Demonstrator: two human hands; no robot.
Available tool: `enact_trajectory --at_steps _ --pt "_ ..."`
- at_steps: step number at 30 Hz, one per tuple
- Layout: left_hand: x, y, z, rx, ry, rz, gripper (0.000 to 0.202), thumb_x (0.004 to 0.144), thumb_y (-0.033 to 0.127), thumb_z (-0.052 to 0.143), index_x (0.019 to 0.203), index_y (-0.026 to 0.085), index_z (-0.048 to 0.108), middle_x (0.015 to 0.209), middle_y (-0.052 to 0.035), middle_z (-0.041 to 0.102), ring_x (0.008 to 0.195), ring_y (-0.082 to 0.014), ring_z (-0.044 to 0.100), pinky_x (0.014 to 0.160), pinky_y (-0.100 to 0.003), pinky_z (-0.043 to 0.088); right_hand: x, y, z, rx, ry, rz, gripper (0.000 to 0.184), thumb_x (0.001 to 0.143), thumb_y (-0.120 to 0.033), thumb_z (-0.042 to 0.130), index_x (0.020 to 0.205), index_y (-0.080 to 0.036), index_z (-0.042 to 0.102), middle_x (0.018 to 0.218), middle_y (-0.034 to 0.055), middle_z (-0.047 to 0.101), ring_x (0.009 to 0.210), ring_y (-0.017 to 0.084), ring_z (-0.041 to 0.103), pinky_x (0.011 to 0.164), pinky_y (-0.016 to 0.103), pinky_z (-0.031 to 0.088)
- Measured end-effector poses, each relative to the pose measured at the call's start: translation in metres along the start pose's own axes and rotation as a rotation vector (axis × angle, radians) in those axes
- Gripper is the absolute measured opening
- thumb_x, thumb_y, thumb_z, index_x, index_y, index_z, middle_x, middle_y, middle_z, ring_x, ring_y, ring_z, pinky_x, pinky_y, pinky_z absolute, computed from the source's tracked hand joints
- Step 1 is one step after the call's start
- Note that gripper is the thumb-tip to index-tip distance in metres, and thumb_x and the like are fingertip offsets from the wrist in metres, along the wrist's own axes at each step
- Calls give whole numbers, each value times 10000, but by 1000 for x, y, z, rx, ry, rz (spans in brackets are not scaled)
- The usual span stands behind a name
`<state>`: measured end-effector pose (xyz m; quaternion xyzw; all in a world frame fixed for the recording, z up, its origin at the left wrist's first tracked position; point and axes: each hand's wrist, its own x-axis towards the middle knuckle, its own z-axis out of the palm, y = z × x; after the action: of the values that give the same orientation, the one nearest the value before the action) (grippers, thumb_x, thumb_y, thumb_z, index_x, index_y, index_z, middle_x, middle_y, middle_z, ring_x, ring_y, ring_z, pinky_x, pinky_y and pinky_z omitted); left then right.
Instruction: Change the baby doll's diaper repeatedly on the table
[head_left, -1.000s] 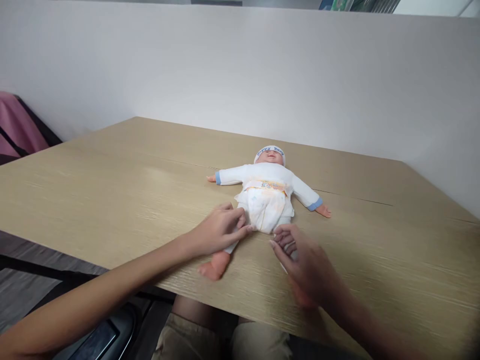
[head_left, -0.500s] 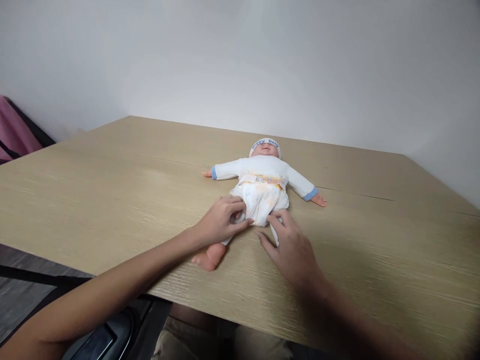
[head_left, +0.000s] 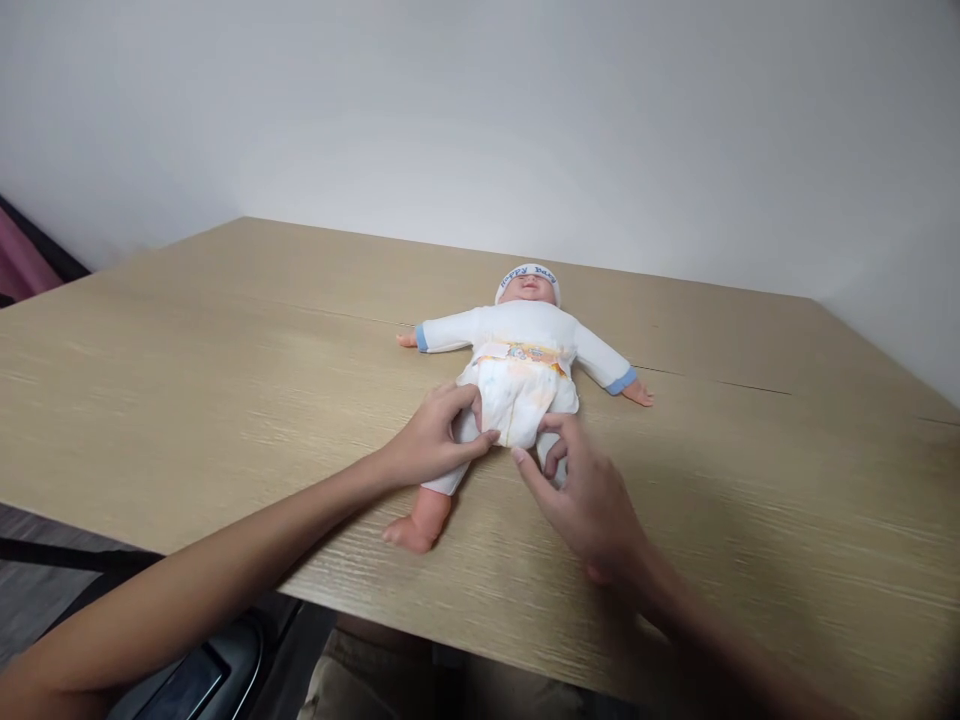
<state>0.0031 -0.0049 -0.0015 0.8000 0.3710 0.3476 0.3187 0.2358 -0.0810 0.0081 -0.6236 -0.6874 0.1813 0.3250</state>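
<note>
A baby doll point(head_left: 525, 322) in a white suit with blue cuffs and a white "Happy Baby" headband lies on its back, legs toward me. Round its hips is a white diaper point(head_left: 517, 395) with an orange printed waistband. My left hand point(head_left: 435, 435) curls over the doll's leg on the left, thumb and fingers on the diaper's leg edge. On the other side, my right hand point(head_left: 585, 485) has its index finger and thumb at the diaper's lower right edge, the other fingers bent. This hand and forearm hide most of the leg on the right.
The doll lies on a wide wooden table point(head_left: 225, 400) with a white wall point(head_left: 450, 120) behind it. A pink and black item point(head_left: 30, 255) is beyond the table's left edge. Below the front edge sits a grey and black object point(head_left: 195, 680) near my legs.
My left hand's fingers and thumb have spread farther apart along the diaper's leg edge. My right thumb has moved up to the diaper's lower edge. The view has shifted slightly.
</note>
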Motion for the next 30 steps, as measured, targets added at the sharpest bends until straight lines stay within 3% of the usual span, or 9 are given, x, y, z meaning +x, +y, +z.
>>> enact_trajectory --at_steps 3,6,11,15,20,23,26,30 --pt "-1 -6 0 -210 30 -93 368 940 420 828 941 239 508 850 32 530 784 -169 450 735 -328 366 6 2 -6 143 33 67 329 971 -484 714 1146 -275 531 714 -76 649 568 179 590 627 333 454" --pt "-1 -10 0 -386 56 -194 487 899 447 887 945 253 442 825 50 474 740 -149 407 686 -315 341 11 5 -15 206 61 97 394 941 -537 763 1114 -275 525 933 -7 792 596 165 605 653 348 479" --pt "-3 -7 -1 -457 122 -340 533 818 425 964 1083 248 537 889 24 634 738 -148 506 694 -328 388 15 10 -26 207 -3 125 389 930 -594 793 1059 -268 626 987 30 849 621 178 618 661 357 471" --pt "-6 -6 -7 -375 45 -344 515 849 497 943 1193 218 680 992 -46 749 868 -205 657 758 -347 470 15 10 -30 135 -47 98 306 954 -552 765 1040 -259 735 946 26 842 620 184 611 661 355 449" --pt "-1 -8 -13 -315 -119 -321 415 911 585 869 1051 201 796 1001 -72 778 840 -208 661 707 -336 454 13 4 -25 35 -56 -16 296 1001 -520 696 918 -248 776 806 23 752 643 189 565 665 348 409" --pt "1 -7 -10 -439 -122 -389 423 912 584 872 1086 202 815 1018 -75 793 864 -217 683 726 -340 479 12 2 -19 38 -33 -58 317 1007 -505 680 852 -237 746 747 11 667 647 181 502 651 339 377" --pt "2 -6 -4 -663 -68 -457 470 890 542 906 1196 199 806 1159 -102 814 980 -243 730 827 -366 544 13 6 -15 126 -22 27 326 991 -536 696 920 -229 777 671 -26 533 620 170 426 614 328 341" --pt "2 -7 0 -794 -28 -489 492 877 518 927 1208 177 800 1141 -124 819 961 -245 742 831 -378 570 14 12 -14 240 -26 141 397 958 -619 725 937 -229 790 638 -54 409 598 160 370 573 322 297"
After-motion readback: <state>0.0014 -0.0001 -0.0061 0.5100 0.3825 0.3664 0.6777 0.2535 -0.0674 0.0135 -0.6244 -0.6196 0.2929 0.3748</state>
